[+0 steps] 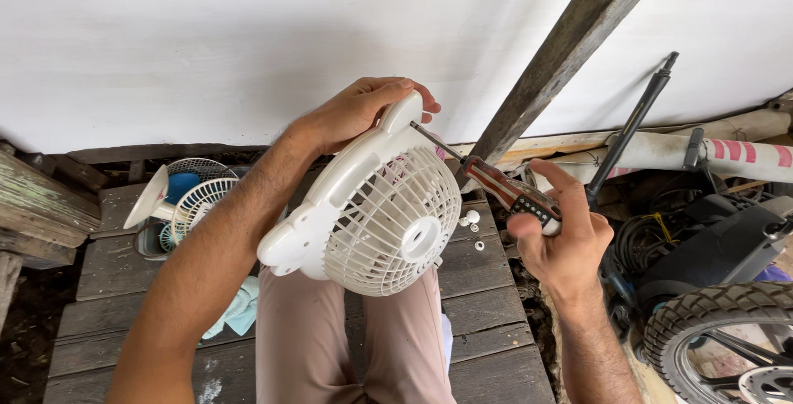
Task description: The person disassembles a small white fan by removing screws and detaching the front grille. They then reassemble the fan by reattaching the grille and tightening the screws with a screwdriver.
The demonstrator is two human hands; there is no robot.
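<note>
Held over the lap, the white fan housing (363, 206) looks light, stiff, its thin grille fragile; the solid rim is safest. Left hand (359, 111) clamps that rim at 12 o'clock; right hand (557, 235) at 3 o'clock grips a red-handled screwdriver (496, 182).

Fan housing (363, 214) above lap, spare fan parts (186, 197) left on planks (487, 305), screws (472, 222) right, tyre (719, 321) far right

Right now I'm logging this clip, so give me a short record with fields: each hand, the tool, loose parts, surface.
left hand: holds white fan housing by its top edge
right hand: holds screwdriver, grip closed on its handle
tool tip: at housing's top edge
loose parts: small white pieces on wooden planks
also: other fan parts, left
</note>
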